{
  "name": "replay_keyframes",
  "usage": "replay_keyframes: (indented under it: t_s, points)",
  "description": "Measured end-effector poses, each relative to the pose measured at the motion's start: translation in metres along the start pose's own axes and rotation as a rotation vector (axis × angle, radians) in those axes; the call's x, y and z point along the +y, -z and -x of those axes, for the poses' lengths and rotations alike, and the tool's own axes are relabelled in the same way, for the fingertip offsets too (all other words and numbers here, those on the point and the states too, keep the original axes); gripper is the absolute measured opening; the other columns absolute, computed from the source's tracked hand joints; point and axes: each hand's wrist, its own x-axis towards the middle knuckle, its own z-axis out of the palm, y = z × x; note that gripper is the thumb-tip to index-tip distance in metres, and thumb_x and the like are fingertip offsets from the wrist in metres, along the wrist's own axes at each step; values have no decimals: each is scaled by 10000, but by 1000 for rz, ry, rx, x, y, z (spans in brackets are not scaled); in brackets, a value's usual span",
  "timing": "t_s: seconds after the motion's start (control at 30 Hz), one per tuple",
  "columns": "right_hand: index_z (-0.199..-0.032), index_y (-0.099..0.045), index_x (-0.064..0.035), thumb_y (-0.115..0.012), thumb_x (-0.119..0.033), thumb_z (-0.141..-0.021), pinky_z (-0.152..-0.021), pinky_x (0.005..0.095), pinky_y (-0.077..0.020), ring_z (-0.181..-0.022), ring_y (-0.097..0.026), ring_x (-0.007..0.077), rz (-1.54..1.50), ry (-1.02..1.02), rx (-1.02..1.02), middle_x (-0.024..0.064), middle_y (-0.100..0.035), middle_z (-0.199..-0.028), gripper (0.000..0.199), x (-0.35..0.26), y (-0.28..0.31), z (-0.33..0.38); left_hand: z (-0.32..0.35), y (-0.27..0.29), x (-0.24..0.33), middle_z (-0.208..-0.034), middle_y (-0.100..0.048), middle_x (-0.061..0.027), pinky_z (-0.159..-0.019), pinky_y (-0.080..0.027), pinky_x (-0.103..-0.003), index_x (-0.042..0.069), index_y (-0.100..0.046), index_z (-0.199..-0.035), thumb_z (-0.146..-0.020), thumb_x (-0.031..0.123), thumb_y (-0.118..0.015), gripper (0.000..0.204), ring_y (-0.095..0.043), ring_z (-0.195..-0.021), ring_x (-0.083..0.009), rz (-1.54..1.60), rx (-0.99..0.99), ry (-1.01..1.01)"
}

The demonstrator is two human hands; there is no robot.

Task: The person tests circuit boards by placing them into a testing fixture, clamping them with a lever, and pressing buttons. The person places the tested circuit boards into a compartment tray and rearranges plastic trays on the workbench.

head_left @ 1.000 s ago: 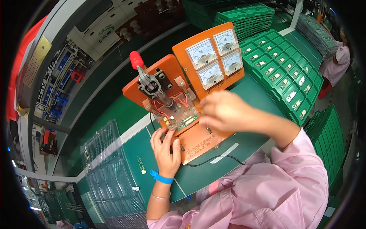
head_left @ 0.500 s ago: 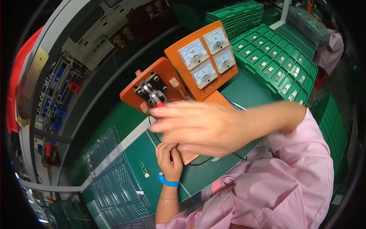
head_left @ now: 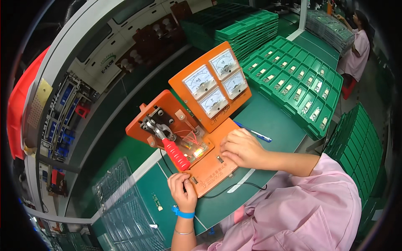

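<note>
An orange test fixture [head_left: 222,133] stands on the green bench, with a flat base and a raised panel carrying a toggle clamp [head_left: 158,126]. The clamp's red handle [head_left: 176,155] slants down toward me, touched by neither hand. Beside the handle a small circuit board [head_left: 198,152] glows with bright light. At the base's near left corner my left hand [head_left: 183,191] curls its fingers against the edge, close to a small switch [head_left: 194,180]. My right hand [head_left: 244,149] rests on the base's right side, fingers bent and closed, near another switch [head_left: 220,159]. Its fingertips are partly hidden.
An orange panel with several analog meters [head_left: 212,102] rises behind the base. A green compartment tray [head_left: 289,106] of small boards lies at right. A blue pen [head_left: 260,136], a black cable [head_left: 247,183], a small board [head_left: 157,202] and clear plastic trays [head_left: 125,213] are nearby.
My right hand has let go of the red handle and moved right and down onto the base. The handle and lit board have come into sight. My left hand stays at the near corner.
</note>
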Motion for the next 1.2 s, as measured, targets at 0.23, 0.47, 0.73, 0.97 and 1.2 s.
replay_keyframes:
  t_s: [0.23,0.47,0.73,0.97,1.2]
  points:
    - [-866,-604,-110,-649,-150,-812,-829,321,-423,-897,-529,211,89,110,100,14,-580,-923,81,-2,0,3,0,-4,0,-938,-618,-101,-870,-438,-360,26,-596,-898,-790,-50,-535,146,-535,-910,-278,-13,-13,-35]
    - [-871,-624,-100,-664,-150,-814,-804,289,-436,-941,-559,184,161,168,-43,10,-616,-978,86,-6,1,0,0,0,-5,-938,-634,-99,-872,-447,-369,25,-615,-907,-775,-59,-555,167,-547,-902,-285,-11,-6,-10]
    - [-902,-614,-69,-638,-132,-789,-769,315,-422,-878,-522,204,26,294,141,64,-570,-971,131,-40,-5,-61,-3,0,-2,-937,-641,-104,-871,-454,-374,19,-622,-905,-765,-67,-572,172,-558,-888,-291,7,7,-18]
    - [-928,-621,-55,-619,-119,-778,-770,324,-402,-882,-499,214,258,430,8,77,-562,-974,163,-41,-26,-72,-3,1,0,-933,-643,-106,-863,-456,-368,20,-625,-910,-771,-59,-580,165,-560,-885,-289,2,-1,-16]
    - [-961,-631,-57,-635,-120,-788,-775,324,-396,-893,-492,221,84,348,8,67,-568,-991,184,-39,-25,-67,-9,4,-1,-960,-632,-105,-853,-456,-360,18,-624,-919,-778,-56,-579,166,-559,-887,-289,79,-8,119]
